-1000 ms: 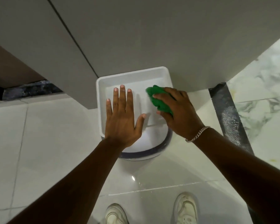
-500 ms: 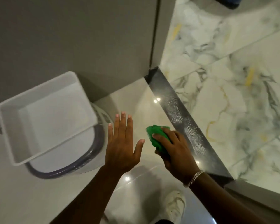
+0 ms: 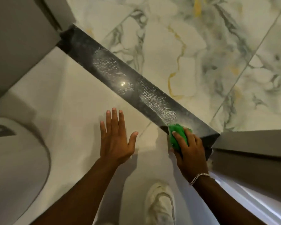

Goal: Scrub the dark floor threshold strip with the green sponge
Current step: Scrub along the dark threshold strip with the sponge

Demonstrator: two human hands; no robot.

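The dark threshold strip (image 3: 120, 73) runs diagonally from the upper left to the lower right, with soapy smears along its middle. My right hand (image 3: 189, 149) grips the green sponge (image 3: 177, 134) and presses it on the strip's near right end, by the door frame. My left hand (image 3: 115, 138) lies flat with fingers spread on the pale floor tile, left of the sponge and short of the strip.
Marbled tiles (image 3: 201, 46) lie beyond the strip. Grey door frames stand at the upper left (image 3: 19, 30) and lower right (image 3: 253, 150). A white rounded container (image 3: 19, 159) sits at the left edge. A white shoe (image 3: 161, 203) is below my hands.
The view swung right from the white tray to the strip. My right hand carried the sponge from the tray onto the strip's near end. My left hand came off the tray onto the floor.
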